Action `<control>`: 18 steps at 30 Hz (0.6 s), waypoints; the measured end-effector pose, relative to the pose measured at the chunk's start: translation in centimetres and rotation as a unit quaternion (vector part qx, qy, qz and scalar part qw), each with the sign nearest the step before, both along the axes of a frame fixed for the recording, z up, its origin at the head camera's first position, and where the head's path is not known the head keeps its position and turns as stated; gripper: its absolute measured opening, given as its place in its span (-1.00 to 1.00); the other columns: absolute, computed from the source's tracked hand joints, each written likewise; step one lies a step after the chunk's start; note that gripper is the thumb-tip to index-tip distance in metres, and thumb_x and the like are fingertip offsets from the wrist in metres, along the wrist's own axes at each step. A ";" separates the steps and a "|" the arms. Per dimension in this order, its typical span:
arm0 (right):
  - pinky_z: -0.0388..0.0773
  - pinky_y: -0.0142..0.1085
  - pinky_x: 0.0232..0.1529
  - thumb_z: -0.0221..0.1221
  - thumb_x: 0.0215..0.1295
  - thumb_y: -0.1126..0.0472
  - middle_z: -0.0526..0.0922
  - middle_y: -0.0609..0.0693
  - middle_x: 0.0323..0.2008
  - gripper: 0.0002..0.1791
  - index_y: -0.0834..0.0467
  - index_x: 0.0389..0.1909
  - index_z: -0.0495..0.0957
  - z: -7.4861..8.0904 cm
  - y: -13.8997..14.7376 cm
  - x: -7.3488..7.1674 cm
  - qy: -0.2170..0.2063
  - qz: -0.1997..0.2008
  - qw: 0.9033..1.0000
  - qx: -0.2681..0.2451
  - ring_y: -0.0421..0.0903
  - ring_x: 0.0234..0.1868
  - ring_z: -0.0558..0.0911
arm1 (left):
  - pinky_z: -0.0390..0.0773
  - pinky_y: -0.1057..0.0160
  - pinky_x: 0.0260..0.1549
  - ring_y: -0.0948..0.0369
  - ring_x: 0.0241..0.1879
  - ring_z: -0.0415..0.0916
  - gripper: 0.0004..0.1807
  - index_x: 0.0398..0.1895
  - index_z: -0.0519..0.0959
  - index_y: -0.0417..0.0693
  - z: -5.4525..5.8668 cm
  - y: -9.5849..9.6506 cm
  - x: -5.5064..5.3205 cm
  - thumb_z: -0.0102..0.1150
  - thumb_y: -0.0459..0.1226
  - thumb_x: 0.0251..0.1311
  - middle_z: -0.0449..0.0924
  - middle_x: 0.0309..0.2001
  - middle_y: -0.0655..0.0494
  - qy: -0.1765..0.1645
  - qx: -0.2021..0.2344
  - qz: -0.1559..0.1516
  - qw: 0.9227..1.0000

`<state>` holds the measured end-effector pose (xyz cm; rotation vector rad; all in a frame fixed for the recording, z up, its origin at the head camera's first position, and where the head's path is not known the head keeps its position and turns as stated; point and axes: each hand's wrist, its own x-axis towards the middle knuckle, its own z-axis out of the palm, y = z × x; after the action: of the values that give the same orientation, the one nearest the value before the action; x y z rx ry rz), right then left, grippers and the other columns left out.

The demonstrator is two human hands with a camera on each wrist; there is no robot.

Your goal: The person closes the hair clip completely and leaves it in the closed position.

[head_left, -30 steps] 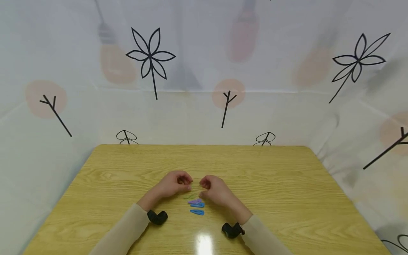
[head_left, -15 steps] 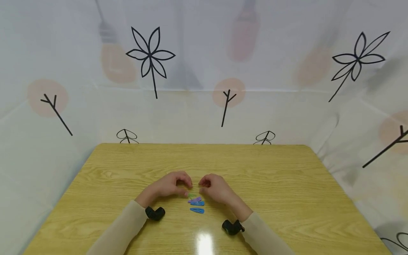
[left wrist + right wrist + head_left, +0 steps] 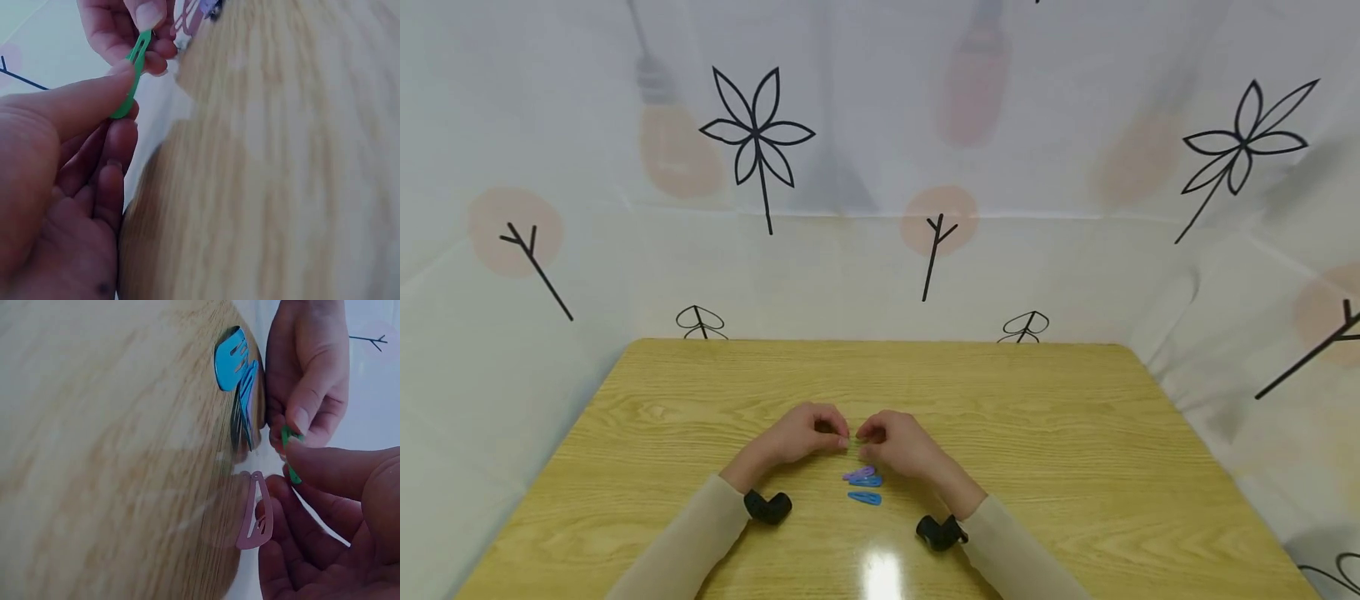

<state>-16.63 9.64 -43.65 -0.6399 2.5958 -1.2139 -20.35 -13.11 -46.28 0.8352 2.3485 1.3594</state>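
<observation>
Pinching opposite ends with left hand (image 3: 797, 435) and right hand (image 3: 906, 446), held a green snap hair clip (image 3: 139, 67) between closed fingertip grips. Seemed at a two-handed handling step; probably called next for even pressure. Had blue snap clips (image 3: 865, 498) bodyward of the grip.

I am in a curtained-off spot, home or studio I cannot tell: pale cloth (image 3: 1060, 267) printed with flowers (image 3: 756, 132) and twigs (image 3: 932, 258) hangs behind my wood-grain tabletop (image 3: 1037, 400) and at both its sides.

Hair clips (image 3: 867, 482) lie on the table (image 3: 1015, 408) between the forearms (image 3: 685, 533).
</observation>
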 end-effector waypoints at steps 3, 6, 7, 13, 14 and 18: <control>0.52 -0.24 -0.21 0.30 0.28 0.30 0.64 -0.10 -0.28 -0.87 0.17 -0.17 0.68 0.0 -0.1 0.0 0.017 -0.002 1.000 0.002 -0.17 -0.28 0.55 | 0.49 0.25 -0.21 0.21 -0.27 0.51 -0.95 -0.26 0.69 -0.01 0.0 0.1 0.2 0.33 -0.25 0.27 0.66 -0.27 0.18 -0.008 0.017 0.016 1.000; 0.51 -0.24 -0.19 0.28 0.32 0.28 0.64 -0.13 -0.27 -0.90 0.12 -0.17 0.69 0.0 -0.1 -0.1 0.027 -0.006 1.000 0.003 -0.18 -0.25 0.55 | 0.50 0.26 -0.26 0.20 -0.30 0.51 -0.93 -0.25 0.70 -0.04 0.0 0.3 0.4 0.31 -0.24 0.29 0.66 -0.28 0.15 -0.003 0.023 0.028 0.999; 0.51 -0.23 -0.19 0.27 0.33 0.28 0.64 -0.14 -0.27 -0.89 0.12 -0.17 0.69 0.1 -0.1 -0.1 0.028 -0.007 1.000 0.000 -0.18 -0.25 0.55 | 0.51 0.26 -0.27 0.20 -0.30 0.51 -0.92 -0.25 0.70 -0.04 0.0 0.4 0.5 0.31 -0.23 0.30 0.66 -0.28 0.16 -0.001 0.023 0.035 0.999; 0.52 -0.24 -0.23 0.29 0.32 0.23 0.63 -0.16 -0.30 -0.88 0.09 -0.15 0.68 0.2 -0.1 0.0 0.042 -0.017 0.999 -0.017 -0.18 -0.26 0.55 | 0.53 0.23 -0.27 0.19 -0.30 0.53 -0.91 -0.22 0.70 0.04 0.2 1.0 1.1 0.27 -0.18 0.34 0.63 -0.29 0.20 0.010 0.021 0.078 0.997; 0.52 -0.25 -0.22 0.29 0.33 0.22 0.64 -0.17 -0.30 -0.88 0.08 -0.15 0.68 0.2 0.0 0.1 0.046 -0.021 0.999 -0.019 -0.19 -0.26 0.56 | 0.53 0.22 -0.27 0.19 -0.30 0.52 -0.92 -0.21 0.69 0.05 0.3 1.0 1.1 0.27 -0.18 0.34 0.63 -0.29 0.20 0.012 0.023 0.082 0.996; 0.54 -0.26 -0.24 0.25 0.38 0.20 0.65 -0.17 -0.29 -0.91 0.06 -0.16 0.69 0.5 0.0 0.3 0.054 -0.036 0.997 -0.034 -0.20 -0.29 0.57 | 0.54 0.22 -0.32 0.17 -0.32 0.52 -0.91 -0.19 0.68 0.06 0.5 1.3 1.4 0.26 -0.18 0.34 0.62 -0.30 0.18 0.016 0.038 0.088 0.995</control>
<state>-16.34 9.67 -43.19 -0.6476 2.6981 -1.3308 -18.99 -11.84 -45.78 0.6889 2.4566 1.5246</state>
